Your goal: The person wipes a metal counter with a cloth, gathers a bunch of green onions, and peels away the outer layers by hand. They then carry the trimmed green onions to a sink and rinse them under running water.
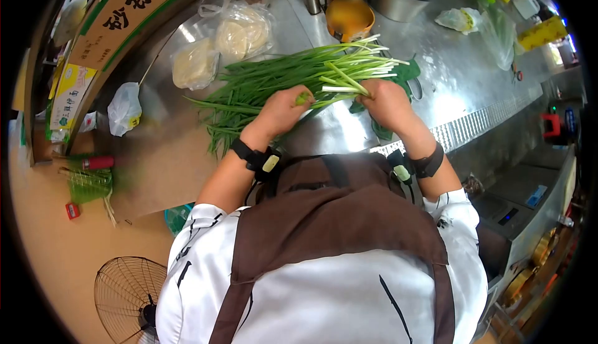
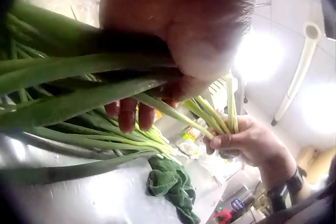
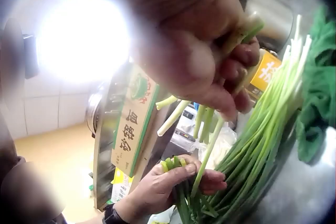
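Left hand [image 1: 281, 112] gripped green stalks [image 3: 182, 202]; right hand [image 1: 387, 103] pinched pale stems [image 1: 346, 88]; one stem [image 3: 208, 155] seemed to bridge both; I judged a few separated, most left; scallion pile [image 1: 274, 70] lay on the surface [image 1: 349, 133] just beyond.

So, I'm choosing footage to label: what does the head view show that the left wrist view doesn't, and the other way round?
Only the head view shows the wire fan and the printed cardboard. Only the left wrist view shows the white overhead pipe and ceiling lights. Both show the spring onions, green cloth, left hand and right hand.
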Demonstrator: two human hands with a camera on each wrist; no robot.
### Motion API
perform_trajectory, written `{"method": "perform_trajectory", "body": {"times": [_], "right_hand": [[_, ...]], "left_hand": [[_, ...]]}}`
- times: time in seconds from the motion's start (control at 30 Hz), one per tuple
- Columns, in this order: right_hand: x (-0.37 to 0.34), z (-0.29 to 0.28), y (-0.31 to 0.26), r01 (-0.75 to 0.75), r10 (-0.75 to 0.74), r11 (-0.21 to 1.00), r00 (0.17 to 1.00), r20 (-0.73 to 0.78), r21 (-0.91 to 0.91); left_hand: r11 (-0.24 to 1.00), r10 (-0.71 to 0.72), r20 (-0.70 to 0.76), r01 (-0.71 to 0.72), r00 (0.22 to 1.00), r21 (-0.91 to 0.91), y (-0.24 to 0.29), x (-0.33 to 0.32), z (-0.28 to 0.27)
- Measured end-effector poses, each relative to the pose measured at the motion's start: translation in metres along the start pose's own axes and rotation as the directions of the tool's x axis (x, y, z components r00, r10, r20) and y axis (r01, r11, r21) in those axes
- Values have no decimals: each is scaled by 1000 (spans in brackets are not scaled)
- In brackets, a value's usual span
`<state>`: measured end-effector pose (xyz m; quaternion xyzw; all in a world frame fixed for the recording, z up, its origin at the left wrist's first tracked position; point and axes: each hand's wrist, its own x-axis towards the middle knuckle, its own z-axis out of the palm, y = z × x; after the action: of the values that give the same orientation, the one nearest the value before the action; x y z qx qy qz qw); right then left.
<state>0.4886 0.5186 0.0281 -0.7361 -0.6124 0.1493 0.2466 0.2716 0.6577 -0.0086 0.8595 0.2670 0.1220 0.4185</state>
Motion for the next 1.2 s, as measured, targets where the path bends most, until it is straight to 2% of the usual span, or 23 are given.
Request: {"method": "perform_trajectory", "body": {"times": [0.03, 0.13, 0.17, 0.23, 0.3, 0.37, 0.43, 0.47, 0.5, 0.53, 0.57, 0.63, 0.7, 0.73, 0.77, 0.8, 0.83, 0.87, 0.9, 0.93, 0.97, 1.03, 1.2], "right_hand": [[0, 2, -1, 4, -4, 1000, 1000, 0, 1], [0, 6, 3, 53, -53, 999, 998, -15, 3], [-3, 8, 6, 88, -88, 996, 996, 19, 17], [-9, 15, 12, 123, -124, 992, 991, 54, 28], [-19, 24, 16, 132, -125, 991, 982, 144, -38], [-27, 29, 13, 143, -133, 989, 973, 187, -40], [-31, 33, 7, 30, -49, 997, 963, 264, 73], [-31, 34, 4, -34, -35, 973, 955, 295, 226], [-29, 33, 1, -38, -32, 974, 954, 298, 225], [-25, 32, -2, -119, 21, 953, 944, 330, 280], [-20, 31, -4, -199, 70, 922, 930, 362, 333], [-17, 32, -1, -210, 74, 916, 926, 369, 342], [-22, 28, 10, -204, 36, 928, 882, 469, 312], [-25, 28, 20, -193, 32, 928, 894, 446, 319], [-23, 18, 19, -227, 99, 923, 921, 376, 312], [-22, 22, 30, -200, 136, 934, 965, 225, 295], [-16, 29, 44, -176, 163, 945, 984, 69, 276], [-6, 34, 56, -146, 149, 967, 989, -2, 207], [6, 36, 63, -119, 130, 984, 988, -78, 134], [15, 38, 62, -99, 115, 987, 986, -124, 130], [21, 41, 60, -98, 115, 987, 985, -126, 131], [29, 50, 62, -105, 102, 992, 993, -59, -62], [33, 46, 54, -22, 13, 997, 993, -119, -81]], "left_hand": [[1000, -2, -4, 2, 1000, 2, 4, -1, 1], [995, -75, 205, 88, 976, -53, 18, -3, 4], [995, -69, 202, 82, 977, -54, 20, -7, 5], [990, 86, 242, -110, 966, 86, 22, -15, 7], [985, 58, 294, -102, 954, 137, 22, -17, 10], [967, 100, 178, -138, 979, 214, 14, -21, 15], [960, 92, 124, -121, 988, 253, 13, -20, 17], [960, 70, 20, -72, 997, 271, 9, -18, 20], [959, 48, -82, -23, 995, 283, 7, -16, 22], [964, 42, -152, 0, 988, 266, 9, -15, 24], [964, 44, -149, -2, 988, 267, 6, -12, 24], [934, -87, -463, 234, 882, 270, -8, -4, 23], [932, -204, -618, 344, 759, 116, -46, -4, -24], [946, -255, -589, 325, 767, 13, -50, -12, -48], [947, -307, -553, 308, 775, -94, -44, -18, -65], [944, -316, -551, 316, 772, -99, -36, -24, -66], [958, -268, -495, 282, 827, -48, -28, -29, -66], [971, -213, -435, 238, 875, 4, -22, -33, -63], [982, -84, -440, 151, 894, 118, -15, -35, -53], [985, -54, -404, 114, 913, 127, -9, -34, -43], [988, -23, -365, 77, 931, 134, -5, -32, -33], [994, 3, -316, 33, 949, 108, -1, -26, -21], [994, 74, -163, -59, 984, 94, 9, -14, -6]]}}
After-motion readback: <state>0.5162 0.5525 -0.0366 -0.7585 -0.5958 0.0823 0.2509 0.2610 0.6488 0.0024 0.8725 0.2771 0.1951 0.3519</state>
